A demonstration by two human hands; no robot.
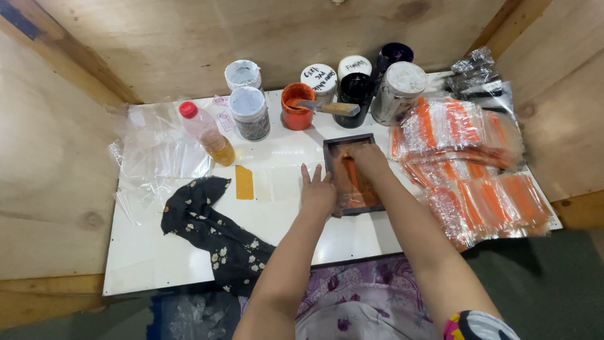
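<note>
Fingers of our left hand (317, 192) lay spread flat on the left edge of the dark frame (352, 175) mid-worktop (189, 258); our right hand (368, 157) clenched an orange tool (353, 179) inside it, orange packets (465, 164) stacked right.

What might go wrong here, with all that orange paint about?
The open orange pot has a tool resting across its rim; a knock might tip it. The right hand pressing in the frame may smear paint if the left hand lets it slip. The printed bags lie close by.
</note>
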